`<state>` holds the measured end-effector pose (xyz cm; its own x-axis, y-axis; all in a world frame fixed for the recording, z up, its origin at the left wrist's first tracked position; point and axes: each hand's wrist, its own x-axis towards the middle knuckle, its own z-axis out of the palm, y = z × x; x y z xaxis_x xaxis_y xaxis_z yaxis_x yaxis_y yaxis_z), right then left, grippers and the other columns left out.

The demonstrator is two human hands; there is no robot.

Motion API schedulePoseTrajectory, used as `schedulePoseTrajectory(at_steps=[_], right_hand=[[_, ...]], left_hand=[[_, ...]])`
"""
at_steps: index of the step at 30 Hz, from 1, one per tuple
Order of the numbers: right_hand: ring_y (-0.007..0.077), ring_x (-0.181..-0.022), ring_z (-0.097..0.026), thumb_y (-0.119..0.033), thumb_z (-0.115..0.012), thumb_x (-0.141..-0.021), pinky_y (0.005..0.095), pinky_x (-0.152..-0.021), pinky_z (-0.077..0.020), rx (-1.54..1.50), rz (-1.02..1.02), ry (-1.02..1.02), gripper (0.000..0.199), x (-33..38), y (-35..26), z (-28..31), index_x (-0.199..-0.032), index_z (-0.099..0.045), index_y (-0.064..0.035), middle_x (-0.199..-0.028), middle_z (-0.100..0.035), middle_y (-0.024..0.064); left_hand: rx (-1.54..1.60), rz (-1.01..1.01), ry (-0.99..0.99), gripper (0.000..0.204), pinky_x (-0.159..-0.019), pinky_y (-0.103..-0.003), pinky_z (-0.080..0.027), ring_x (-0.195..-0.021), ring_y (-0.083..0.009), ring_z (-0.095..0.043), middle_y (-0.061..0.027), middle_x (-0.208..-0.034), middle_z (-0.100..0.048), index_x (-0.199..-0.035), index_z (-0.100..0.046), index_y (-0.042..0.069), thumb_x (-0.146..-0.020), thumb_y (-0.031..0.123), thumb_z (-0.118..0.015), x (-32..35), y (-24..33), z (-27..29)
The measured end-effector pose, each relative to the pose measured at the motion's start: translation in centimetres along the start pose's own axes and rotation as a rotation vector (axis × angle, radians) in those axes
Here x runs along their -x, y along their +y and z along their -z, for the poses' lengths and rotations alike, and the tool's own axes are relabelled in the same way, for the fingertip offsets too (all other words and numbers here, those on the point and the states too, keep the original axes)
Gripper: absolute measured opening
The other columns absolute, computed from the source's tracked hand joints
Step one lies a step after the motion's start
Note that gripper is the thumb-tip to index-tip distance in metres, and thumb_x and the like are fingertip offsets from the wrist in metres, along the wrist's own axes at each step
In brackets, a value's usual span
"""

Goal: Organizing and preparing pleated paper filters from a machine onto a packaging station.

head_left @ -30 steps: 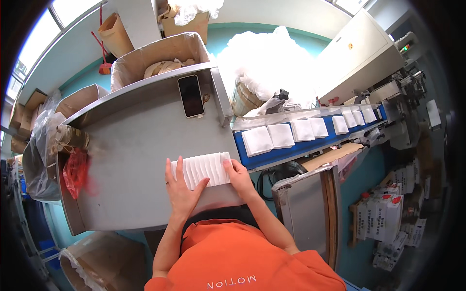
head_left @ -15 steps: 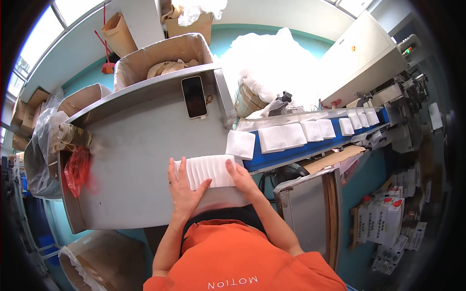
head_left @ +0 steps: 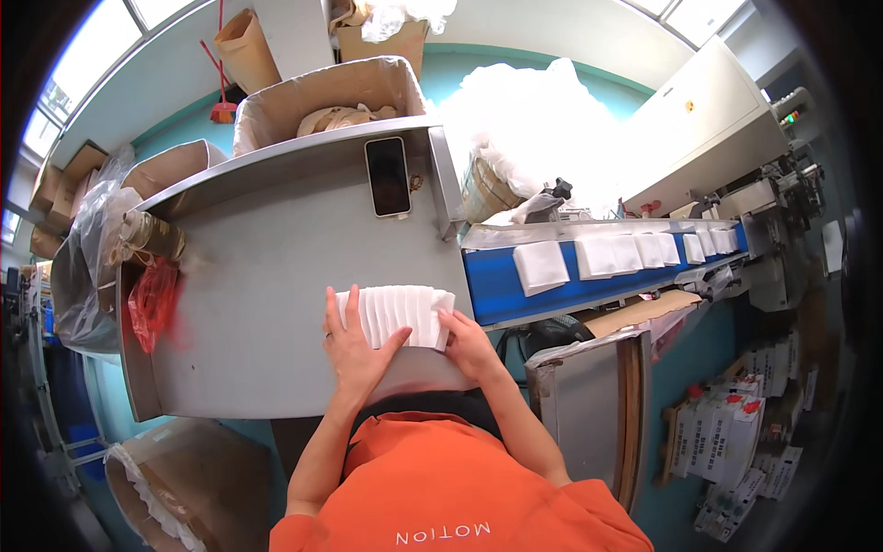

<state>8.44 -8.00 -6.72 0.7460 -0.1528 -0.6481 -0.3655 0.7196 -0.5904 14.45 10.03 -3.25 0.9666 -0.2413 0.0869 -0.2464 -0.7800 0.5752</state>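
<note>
**At the tabletop's (head_left: 258, 276) 4 o'clock: a row of folded white pieces (head_left: 395, 316) between 2 hands**

With the row as the clock's centre, a red plastic bag (head_left: 154, 304) hangs at 9 o'clock by the tabletop's left wall, well apart from the work.

The left hand (head_left: 359, 359) comes in from 7 o'clock, thumb and fingers spread wide around the row's left end, thumb along the near side. If that thumb eased off, the pieces would probably fan or topple toward 6 o'clock, since they look thin and soft.

At 12 o'clock a phone (head_left: 387, 177) lies flat, clear of the row; only a long shove that way would reach it.

The right hand (head_left: 471, 345), at 4 o'clock, is nearly closed on the right end, its hidden fingertips impossible to judge. The end piece there leans out of line, so uneven squeezing could crease it or pop it loose.

Between 2 and 3 o'clock, white folded pieces (head_left: 541, 267) lie on a blue belt (head_left: 492, 290). Should it run tabletop-ward, they could bunch or drop while both hands are occupied.
</note>
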Motion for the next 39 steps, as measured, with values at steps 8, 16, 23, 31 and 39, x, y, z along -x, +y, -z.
schedulePoseTrajectory(at_steps=[8, 16, 23, 31, 39], right_hand=[[0.0132, -0.091, -0.06, -0.029, -0.057, -0.097, 0.0269, -0.08, -0.0488, 0.181, 0.22, 0.208, 0.038, -1.2, 0.7, 3.0, -0.122, -0.051, -0.0012, -0.106, -0.062, 0.0076], [0.0098, -0.084, -0.058, -0.023, -0.06, -0.094, 0.0239, -0.067, -0.0484, 0.197, 0.152, -0.075, 0.035, -0.8, 1.6, 0.5, -0.121, -0.055, -0.0018, -0.1, -0.063, 0.0045], [0.0165, -0.087, -0.065, -0.035, -0.056, -0.097, 0.0257, -0.073, -0.0528, -0.088, 0.204, 0.223, 0.039, -1.2, 0.1, 3.1, -0.118, -0.054, -0.0017, -0.098, -0.065, 0.0098], [0.0061, -0.079, -0.055, -0.031, -0.064, -0.092, 0.0206, -0.067, -0.0434, 0.245, 0.25, -0.075, 0.035, -0.1, 0.9, 1.0, -0.112, -0.059, -0.0019, -0.09, -0.062, 0.0028], [0.0197, -0.088, -0.065, -0.029, -0.058, -0.096, 0.0279, -0.073, -0.0531, -0.098, 0.211, 0.249, 0.035, -0.4, -0.2, 3.8, -0.115, -0.051, 0.0001, -0.102, -0.062, 0.0107]], left_hand=[[0.18, -0.132, 0.001, 0.092, -0.097, -0.053, -0.039, -0.129, -0.0437, -0.035, -0.0218, -0.151, -0.02, -0.141, -0.039, 0.009, -0.069, 0.052, -0.078, -0.1, -0.6, -1.7], [-0.085, -0.091, 0.048, 0.091, -0.095, -0.057, -0.038, -0.131, -0.0435, -0.031, -0.0209, -0.152, -0.02, -0.141, -0.041, 0.016, -0.067, 0.053, -0.078, -0.1, 1.5, -1.0], [0.175, -0.119, -0.004, 0.086, -0.095, -0.057, -0.039, -0.131, -0.0437, -0.032, -0.0199, -0.151, -0.022, -0.139, -0.044, 0.015, -0.068, 0.047, -0.079, -0.6, -1.3, -1.8], [0.049, -0.177, -0.016, 0.086, -0.095, -0.056, -0.04, -0.13, -0.0474, -0.032, -0.0236, -0.15, -0.02, -0.14, -0.042, 0.016, -0.068, 0.045, -0.079, 0.1, 2.1, -1.3], [0.114, -0.139, 0.0, 0.081, -0.096, -0.054, -0.041, -0.127, -0.0451, -0.036, -0.0237, -0.15, -0.022, -0.139, -0.043, 0.016, -0.071, 0.039, -0.079, 0.0, 1.4, -1.7]])
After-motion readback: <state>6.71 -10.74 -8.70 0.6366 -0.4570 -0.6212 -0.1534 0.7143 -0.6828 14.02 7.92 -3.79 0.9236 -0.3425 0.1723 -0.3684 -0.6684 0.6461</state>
